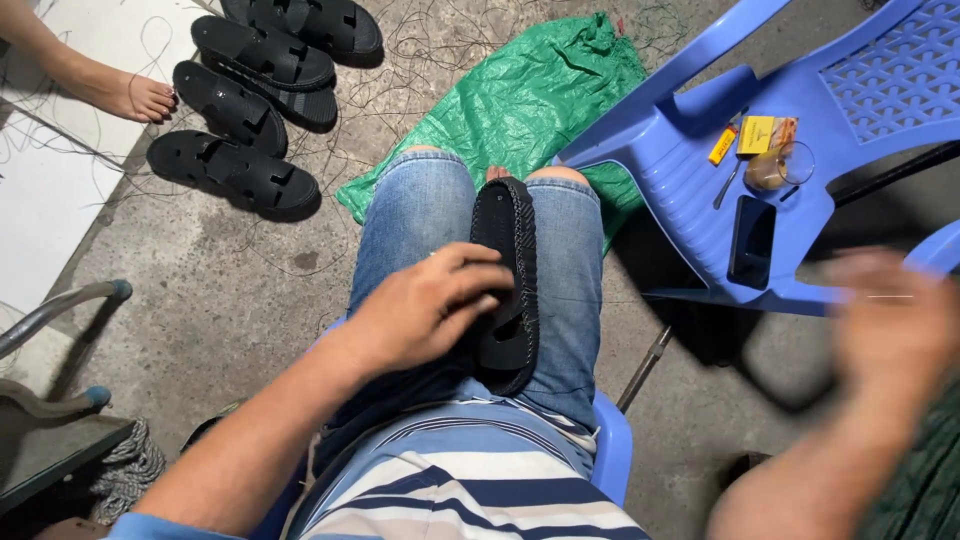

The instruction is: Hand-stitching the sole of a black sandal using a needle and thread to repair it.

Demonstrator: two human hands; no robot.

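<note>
A black sandal [508, 270] lies sole-up along my lap, between my jeans-clad knees. My left hand [425, 305] rests over its near half and grips it, fingers curled on the side. My right hand [890, 325] is raised off to the right, blurred by motion. A thin needle-like line shows at its fingers, but the blur hides whether they pinch it. A fine thread seems to run from the sandal toward that hand.
Several black sandals [250, 90] lie on the concrete floor at upper left, beside another person's bare foot [140, 97]. A green plastic sheet [520, 100] is under my feet. A blue plastic chair [790, 150] to the right holds a phone [752, 240], a glass and small boxes.
</note>
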